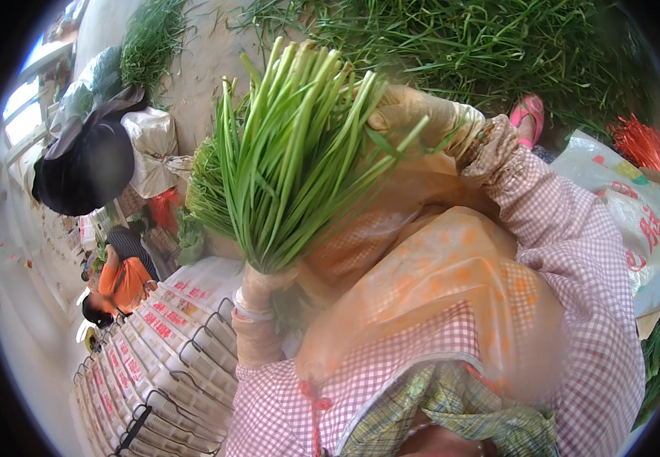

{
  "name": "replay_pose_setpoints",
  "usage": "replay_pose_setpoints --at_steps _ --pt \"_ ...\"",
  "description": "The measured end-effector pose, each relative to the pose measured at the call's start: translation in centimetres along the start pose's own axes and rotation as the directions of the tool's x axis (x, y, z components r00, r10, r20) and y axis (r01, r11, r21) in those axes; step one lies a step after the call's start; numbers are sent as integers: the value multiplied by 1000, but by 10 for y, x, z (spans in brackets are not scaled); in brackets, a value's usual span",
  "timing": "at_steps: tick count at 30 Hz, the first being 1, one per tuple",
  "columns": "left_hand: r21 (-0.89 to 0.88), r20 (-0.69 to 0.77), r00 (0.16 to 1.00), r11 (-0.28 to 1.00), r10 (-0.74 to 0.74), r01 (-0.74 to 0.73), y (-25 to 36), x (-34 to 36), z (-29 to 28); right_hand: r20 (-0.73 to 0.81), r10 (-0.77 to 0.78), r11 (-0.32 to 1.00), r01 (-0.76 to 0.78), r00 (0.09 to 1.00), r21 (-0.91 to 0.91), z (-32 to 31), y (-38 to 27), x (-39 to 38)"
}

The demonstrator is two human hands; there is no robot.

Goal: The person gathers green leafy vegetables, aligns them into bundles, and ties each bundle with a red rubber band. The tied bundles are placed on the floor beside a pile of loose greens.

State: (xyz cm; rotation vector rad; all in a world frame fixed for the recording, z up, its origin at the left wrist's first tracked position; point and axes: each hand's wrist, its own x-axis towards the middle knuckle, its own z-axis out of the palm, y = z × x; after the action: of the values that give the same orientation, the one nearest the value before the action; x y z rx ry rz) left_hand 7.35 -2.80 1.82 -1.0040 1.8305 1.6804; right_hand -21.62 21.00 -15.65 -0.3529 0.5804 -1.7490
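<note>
A large bunch of garlic chives [288, 152], with pale ends at the top and green leaves gathered below, stands before me, slightly tilted. My left hand [263, 286], in a pale glove, is closed round the narrow lower end of the bunch. On its upper right side, my right hand [402, 113], in a soiled pale glove, has its fingers curled against the stalks; some fingertips are hidden behind them. A few stalks stick out to the right below that hand. An orange-tinted translucent apron [429, 274] covers my lap beneath the bunch.
Loose chives [459, 46] cover the ground ahead. Red ties [646, 145] and a white plastic sack [634, 221] lie right. At left are a wire-framed rack with white printed sheeting [155, 343], a dark hat-like shape [90, 156], a wrapped bundle [151, 145] and a person in orange [126, 282].
</note>
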Motion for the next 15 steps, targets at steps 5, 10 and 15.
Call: replay_pose_setpoints --at_steps 5,10,15 --pt "554 -11 991 826 130 -102 -8 -1 -2 -83 -384 909 393 919 137 2 -74 -6" --pt "299 34 967 926 -253 232 0 3 -3 -206 -251 779 71 946 -623 47 -86 -29" --pt "789 80 919 538 387 -296 14 4 14 -126 -329 -175 -192 936 -966 51 -53 24"
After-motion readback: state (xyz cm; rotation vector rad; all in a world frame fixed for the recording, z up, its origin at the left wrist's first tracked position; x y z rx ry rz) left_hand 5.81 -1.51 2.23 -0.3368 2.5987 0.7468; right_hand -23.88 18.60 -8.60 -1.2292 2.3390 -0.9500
